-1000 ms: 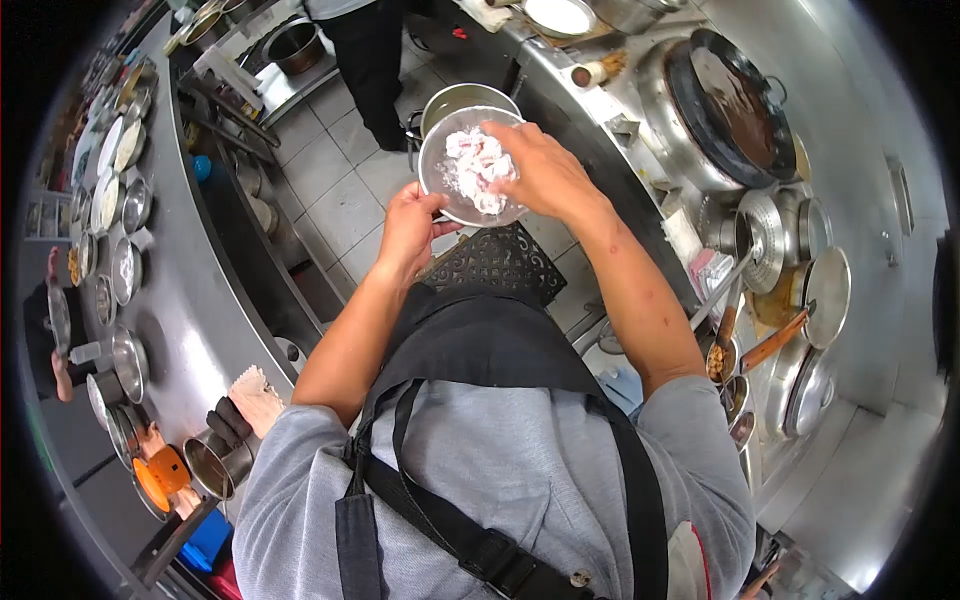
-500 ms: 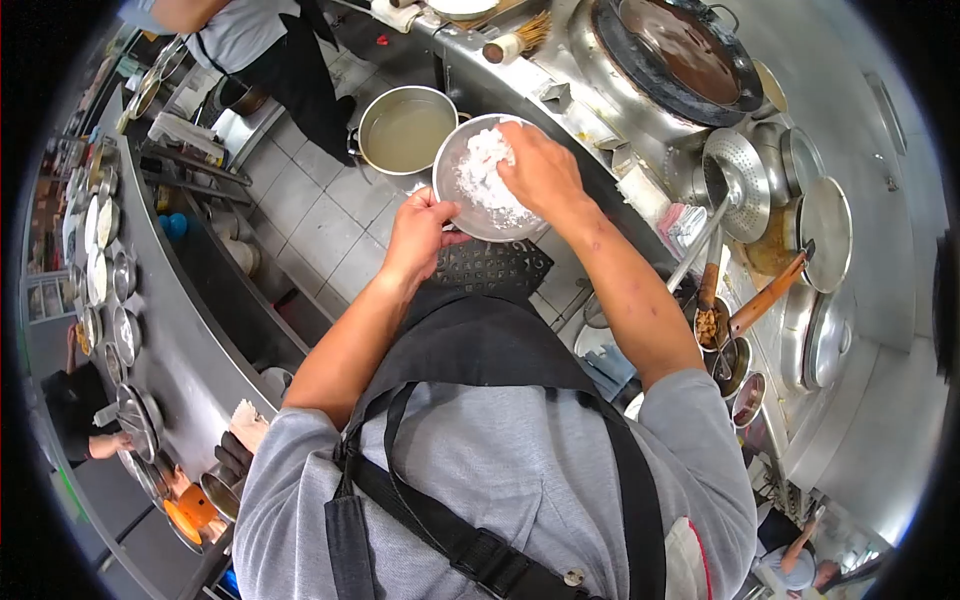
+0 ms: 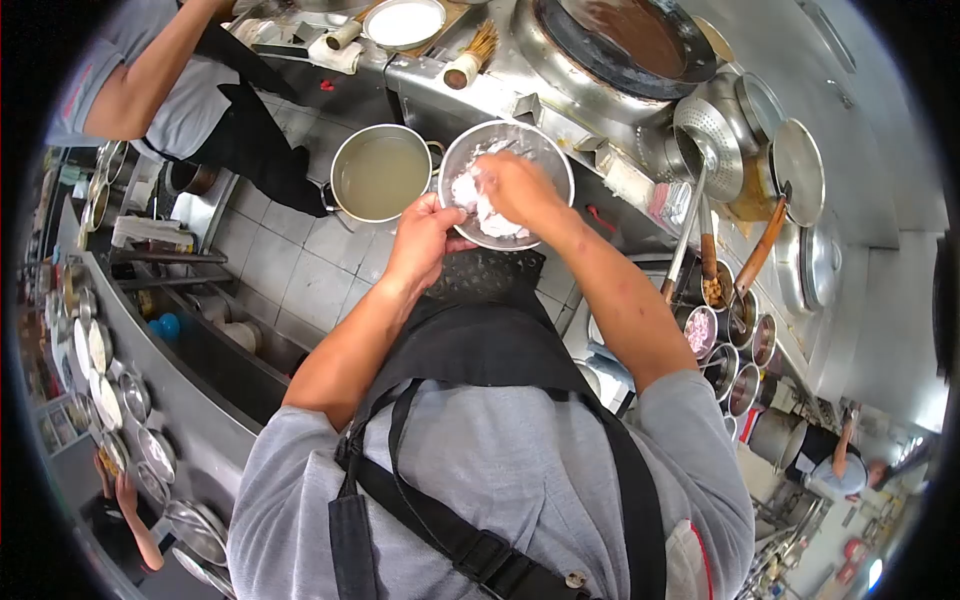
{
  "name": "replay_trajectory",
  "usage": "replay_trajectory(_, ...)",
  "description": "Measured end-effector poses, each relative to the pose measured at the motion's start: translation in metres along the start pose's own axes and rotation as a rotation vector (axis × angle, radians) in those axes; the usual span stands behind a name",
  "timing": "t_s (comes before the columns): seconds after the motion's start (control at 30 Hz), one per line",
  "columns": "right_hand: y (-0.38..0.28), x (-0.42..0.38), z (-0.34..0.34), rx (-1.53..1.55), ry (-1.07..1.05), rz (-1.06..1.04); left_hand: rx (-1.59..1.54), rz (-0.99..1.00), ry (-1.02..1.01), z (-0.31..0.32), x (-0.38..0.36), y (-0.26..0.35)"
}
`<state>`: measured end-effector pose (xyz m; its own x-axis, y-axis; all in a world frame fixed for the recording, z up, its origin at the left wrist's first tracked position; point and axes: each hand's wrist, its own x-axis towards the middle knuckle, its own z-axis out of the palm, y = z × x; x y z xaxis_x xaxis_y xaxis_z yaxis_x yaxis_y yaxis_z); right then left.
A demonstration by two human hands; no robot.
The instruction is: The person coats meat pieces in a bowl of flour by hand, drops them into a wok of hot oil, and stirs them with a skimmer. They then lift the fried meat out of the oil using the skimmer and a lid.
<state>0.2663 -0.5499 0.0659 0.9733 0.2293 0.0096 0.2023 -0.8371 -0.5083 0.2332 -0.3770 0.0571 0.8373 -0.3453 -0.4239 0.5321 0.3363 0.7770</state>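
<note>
A metal bowl (image 3: 552,165) with a white, powdery mass (image 3: 494,218) in it is held in front of my body. My left hand (image 3: 425,232) grips the bowl's left rim, thumb over the edge. Inside the bowl, my right hand (image 3: 515,190) touches the white mass, its fingers bent and partly blurred; what they hold, if anything, is hidden. Just left of the bowl stands a two-handled pot (image 3: 381,172) of cloudy liquid.
A large wok (image 3: 690,60) of brown liquid sits on the stove at the upper right. Ladles and a perforated skimmer (image 3: 700,130) lie right of it. A co-worker (image 3: 190,110) stands at upper left. Metal dishes line the left counter (image 3: 190,370).
The view has shifted, showing more of the co-worker and small pots at right. My right hand has moved deeper into the bowl, and the white mass looks more clumped.
</note>
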Motion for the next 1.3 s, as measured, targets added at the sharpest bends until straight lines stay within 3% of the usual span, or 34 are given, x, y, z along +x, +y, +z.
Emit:
replay_trajectory(0.1,-0.006,0.004,-0.023,-0.018,0.122,0.18,0.103,0.018,-0.024,-0.001,0.009,0.005)
replay_trajectory(0.2,-0.01,-0.002,-0.046,0.006,0.302,0.118,0.061,0.027,-0.05,-0.002,0.018,0.015)
replay_trajectory(0.37,-0.039,-0.026,-0.066,-0.251,-0.039,0.002,0.106,0.04,-0.018,-0.007,0.028,0.023)
replay_trajectory(0.4,-0.033,-0.023,-0.06,-0.254,-0.045,-0.001,0.099,0.039,-0.014,-0.006,0.027,0.022)
replay_trajectory(0.47,-0.015,-0.017,-0.038,-0.21,0.047,-0.231,0.138,0.083,-0.086,-0.003,0.022,0.018)
replay_trajectory(0.7,0.0,-0.001,-0.023,-0.152,0.006,0.107,0.08,0.013,0.013,0.0,0.012,-0.005)
replay_trajectory(0.83,-0.013,0.005,-0.044,-0.169,0.107,0.137,0.092,0.001,0.047,0.002,0.012,-0.011)
replay_trajectory(0.9,-0.02,-0.002,-0.055,-0.147,0.065,0.086,0.041,0.027,0.111,0.006,0.012,-0.005)
replay_trajectory(0.97,-0.027,-0.015,-0.056,-0.149,-0.096,-0.046,0.026,0.058,0.145,0.002,0.012,-0.001)
replay_trajectory(1.0,-0.033,-0.017,-0.063,-0.042,-0.206,0.011,0.011,0.088,0.168,0.001,0.012,0.002)
replay_trajectory(1.03,-0.029,-0.015,-0.06,-0.04,-0.209,0.002,0.009,0.093,0.177,-0.001,0.01,0.004)
replay_trajectory(1.1,-0.016,-0.012,-0.049,-0.123,-0.021,-0.086,0.0,0.086,0.159,-0.002,0.005,0.005)
replay_trajectory(1.13,-0.017,-0.007,-0.041,-0.058,-0.174,-0.028,0.0,0.087,0.159,-0.003,0.004,0.001)
replay_trajectory(1.23,-0.016,-0.004,-0.016,0.099,-0.243,0.05,0.095,0.097,0.117,-0.003,-0.002,-0.01)
replay_trajectory(1.27,-0.015,-0.007,-0.007,0.059,-0.046,-0.041,0.048,0.08,0.104,-0.002,-0.006,-0.008)
replay_trajectory(1.3,-0.008,-0.005,-0.006,0.056,-0.048,-0.04,-0.003,0.06,0.092,-0.001,-0.009,-0.008)
